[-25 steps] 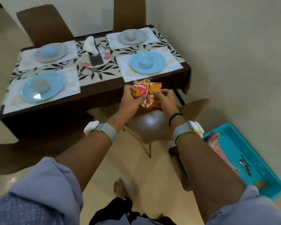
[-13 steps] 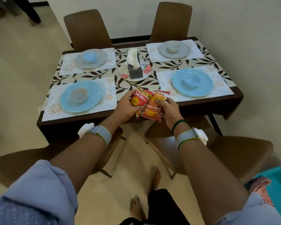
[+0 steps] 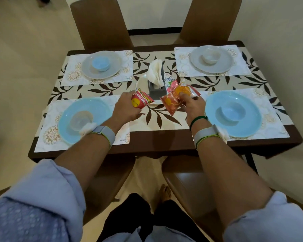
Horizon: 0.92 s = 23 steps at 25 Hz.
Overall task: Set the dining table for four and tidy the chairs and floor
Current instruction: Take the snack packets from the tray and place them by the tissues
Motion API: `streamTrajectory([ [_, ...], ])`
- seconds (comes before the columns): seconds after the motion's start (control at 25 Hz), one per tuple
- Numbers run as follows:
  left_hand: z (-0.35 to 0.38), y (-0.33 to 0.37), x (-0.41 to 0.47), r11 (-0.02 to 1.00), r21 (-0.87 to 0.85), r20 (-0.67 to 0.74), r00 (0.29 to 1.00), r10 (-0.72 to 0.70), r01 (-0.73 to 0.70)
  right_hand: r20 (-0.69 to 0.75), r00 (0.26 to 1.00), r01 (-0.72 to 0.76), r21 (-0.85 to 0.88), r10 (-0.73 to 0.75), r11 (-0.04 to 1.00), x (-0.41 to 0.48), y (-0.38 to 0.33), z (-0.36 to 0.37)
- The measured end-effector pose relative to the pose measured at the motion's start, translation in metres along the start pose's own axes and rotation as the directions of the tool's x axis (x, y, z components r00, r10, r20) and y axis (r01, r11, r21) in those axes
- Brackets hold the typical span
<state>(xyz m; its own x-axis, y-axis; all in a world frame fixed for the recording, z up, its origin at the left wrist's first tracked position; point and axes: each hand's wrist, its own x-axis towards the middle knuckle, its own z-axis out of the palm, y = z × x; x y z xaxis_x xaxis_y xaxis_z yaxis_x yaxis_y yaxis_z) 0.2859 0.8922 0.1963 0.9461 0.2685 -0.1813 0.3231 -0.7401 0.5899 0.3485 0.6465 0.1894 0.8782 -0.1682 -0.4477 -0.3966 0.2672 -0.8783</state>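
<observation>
Dining table [image 3: 156, 145], dark brown, with a leaf-print runner [image 3: 157, 117] down its middle. Far-left chair [image 3: 101, 25] and far-right chair [image 3: 212, 18] stand against the far edge; near-left chair [image 3: 108, 180] and near-right chair [image 3: 189, 187] are tucked under the near edge. Four placemats [image 3: 73, 77], one per corner. Near-left blue plate [image 3: 100, 105] and near-right blue plate [image 3: 248, 123]; far-left grey plate [image 3: 87, 69] and far-right grey plate [image 3: 224, 65]; a small bowl sits on each. Tissue box [image 3: 156, 91], upright on a floral plate [image 3: 141, 82] at centre. Left hand [image 3: 126, 109], fingers curled round a red snack packet [image 3: 141, 101] held just left of the tissue box. Right hand [image 3: 192, 107], fingers pinching an orange snack packet [image 3: 173, 100] just right of the box, above the runner.
</observation>
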Motion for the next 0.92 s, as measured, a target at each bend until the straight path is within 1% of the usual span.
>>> streamTrajectory([
  [0.12, -0.007, -0.006, 0.054, 0.994, 0.110, -0.001, 1.000, -0.023, 0.023, -0.081, 0.996, -0.024, 0.076, 0.030, 0.997, 0.043, -0.010, 0.018],
  [0.2, -0.007, -0.013, 0.084, 0.971, 0.238, -0.003, 0.999, 0.032, -0.030, -0.123, 0.992, -0.027, 0.128, 0.043, 0.991, 0.068, -0.010, 0.027],
  [0.28, -0.002, -0.022, 0.128, 0.941, 0.332, 0.026, 0.998, 0.061, -0.066, -0.204, 0.977, -0.030, 0.133, 0.057, 0.991, 0.102, -0.006, 0.044],
  [0.4, 0.006, -0.035, 0.167, 0.908, 0.406, 0.113, 0.992, 0.063, -0.104, -0.279, 0.954, -0.065, 0.156, 0.107, 0.986, 0.137, 0.002, 0.064],
  [0.56, 0.021, -0.041, 0.207, 0.889, 0.425, 0.234, 0.969, 0.074, -0.170, -0.370, 0.920, -0.113, 0.072, 0.132, 0.991, 0.177, 0.017, 0.073],
  [0.68, 0.033, -0.037, 0.225, 0.856, 0.458, 0.337, 0.938, 0.085, -0.242, -0.374, 0.911, -0.169, 0.041, 0.172, 0.985, 0.189, 0.030, 0.073],
  [0.8, 0.041, -0.032, 0.229, 0.832, 0.499, 0.351, 0.934, 0.063, -0.244, -0.347, 0.923, -0.176, 0.006, 0.167, 0.984, 0.187, 0.039, 0.075],
  [0.92, 0.048, -0.030, 0.232, 0.806, 0.523, 0.337, 0.936, 0.104, -0.278, -0.353, 0.926, -0.156, -0.035, 0.134, 0.987, 0.189, 0.043, 0.078],
])
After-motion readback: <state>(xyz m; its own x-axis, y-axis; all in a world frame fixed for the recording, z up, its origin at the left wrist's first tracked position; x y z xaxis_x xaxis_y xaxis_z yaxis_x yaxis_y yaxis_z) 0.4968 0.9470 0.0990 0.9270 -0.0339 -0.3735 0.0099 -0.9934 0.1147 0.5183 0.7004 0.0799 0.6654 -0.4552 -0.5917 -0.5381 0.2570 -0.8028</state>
